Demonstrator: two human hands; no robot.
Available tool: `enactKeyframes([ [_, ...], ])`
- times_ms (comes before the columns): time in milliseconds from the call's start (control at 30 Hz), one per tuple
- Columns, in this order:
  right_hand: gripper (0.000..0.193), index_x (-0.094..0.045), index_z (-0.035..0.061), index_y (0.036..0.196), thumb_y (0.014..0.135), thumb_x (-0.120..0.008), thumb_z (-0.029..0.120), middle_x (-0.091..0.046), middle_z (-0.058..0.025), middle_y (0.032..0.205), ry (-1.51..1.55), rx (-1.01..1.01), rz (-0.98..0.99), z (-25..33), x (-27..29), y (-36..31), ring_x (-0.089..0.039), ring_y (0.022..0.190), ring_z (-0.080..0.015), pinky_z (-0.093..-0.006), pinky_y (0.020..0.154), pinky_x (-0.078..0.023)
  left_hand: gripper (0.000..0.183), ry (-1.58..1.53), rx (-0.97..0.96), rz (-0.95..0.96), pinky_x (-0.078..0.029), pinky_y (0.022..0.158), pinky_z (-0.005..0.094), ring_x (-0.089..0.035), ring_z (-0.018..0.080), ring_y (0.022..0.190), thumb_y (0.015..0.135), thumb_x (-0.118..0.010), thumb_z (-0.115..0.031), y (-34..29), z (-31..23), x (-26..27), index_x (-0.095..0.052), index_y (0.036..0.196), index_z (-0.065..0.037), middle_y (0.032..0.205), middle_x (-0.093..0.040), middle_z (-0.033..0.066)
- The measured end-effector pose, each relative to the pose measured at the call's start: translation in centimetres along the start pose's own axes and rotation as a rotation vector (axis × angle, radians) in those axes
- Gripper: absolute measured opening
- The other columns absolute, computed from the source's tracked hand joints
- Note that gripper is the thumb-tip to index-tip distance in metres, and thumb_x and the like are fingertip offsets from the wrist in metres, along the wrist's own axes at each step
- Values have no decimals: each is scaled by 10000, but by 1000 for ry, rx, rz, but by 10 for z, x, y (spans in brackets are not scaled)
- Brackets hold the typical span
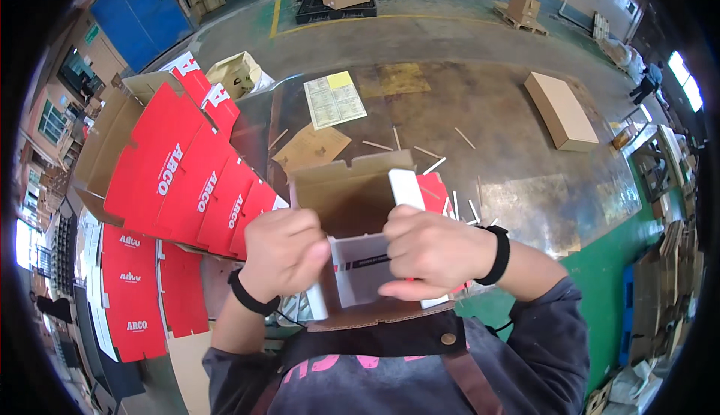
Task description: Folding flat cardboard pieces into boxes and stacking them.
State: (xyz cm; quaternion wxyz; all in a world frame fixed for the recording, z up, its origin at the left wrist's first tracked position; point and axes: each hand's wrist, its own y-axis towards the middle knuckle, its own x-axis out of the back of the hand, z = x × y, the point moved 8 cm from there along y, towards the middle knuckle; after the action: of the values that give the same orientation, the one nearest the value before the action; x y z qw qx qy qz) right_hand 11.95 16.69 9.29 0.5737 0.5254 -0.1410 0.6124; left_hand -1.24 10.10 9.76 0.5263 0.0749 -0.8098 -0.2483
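A partly folded cardboard box [349,190], brown inside, stands open at the table's near edge, close against my body. My left hand [289,250] is closed over its left wall, fingers curled and thumb toward the inside. On the opposite side my right hand [435,246] grips the right wall, next to a raised white flap [406,188]. Between the hands a pale printed panel [364,265] shows inside the box. My fingertips are partly hidden behind the knuckles. Both wrists wear black bands.
Red printed cardboard blanks [161,167] fan out at the left, with more red sheets [135,295] below. On the worktable [405,103] lie a paper sheet [334,101], a brown cardboard piece [311,150], scattered white strips [434,166] and a long brown box [562,112]. A person [649,83] stands far right.
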Motion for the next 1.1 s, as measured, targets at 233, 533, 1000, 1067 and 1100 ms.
enactKeyframes([
  [233,153,-633,68,871,856,-698,206,-628,-99,959,65,-87,-232,-13,-9,-13,-561,911,-301,-409,860,-428,124,91,153,-317,-507,714,337,-630,236,779,939,-586,-62,-22,16,6,-546,1050,-24,1042,-572,131],
  [533,546,-393,-5,1341,958,-631,301,-522,-89,836,262,-913,-882,-44,-7,-104,-532,725,-189,-319,669,-448,360,219,800,324,-479,806,393,-569,322,885,872,-659,-43,-192,105,-110,-539,1212,-29,957,-499,167],
  [1000,203,-508,4,1134,937,-538,41,-641,-184,1021,-45,-1172,6,-107,-139,-215,-680,926,-354,-468,838,-544,502,-424,-184,-242,-424,883,449,-598,317,1110,1000,-413,-555,-68,-11,-24,-652,995,-113,1130,-647,101],
  [1067,236,-552,22,1154,931,-565,96,-621,-193,1118,-475,-847,31,-91,-91,-188,-622,1069,-368,-469,957,-484,563,-422,-190,-196,-394,909,450,-584,322,1163,998,-368,-593,-70,-9,-32,-664,1046,-116,1181,-648,107],
  [1100,254,-574,31,1164,928,-579,124,-610,-198,1167,-666,-668,39,-76,-67,-166,-593,1140,-375,-470,1016,-453,593,-407,-194,-162,-378,923,449,-575,323,1188,996,-345,-609,-70,-9,-36,-667,1070,-117,1207,-647,108],
])
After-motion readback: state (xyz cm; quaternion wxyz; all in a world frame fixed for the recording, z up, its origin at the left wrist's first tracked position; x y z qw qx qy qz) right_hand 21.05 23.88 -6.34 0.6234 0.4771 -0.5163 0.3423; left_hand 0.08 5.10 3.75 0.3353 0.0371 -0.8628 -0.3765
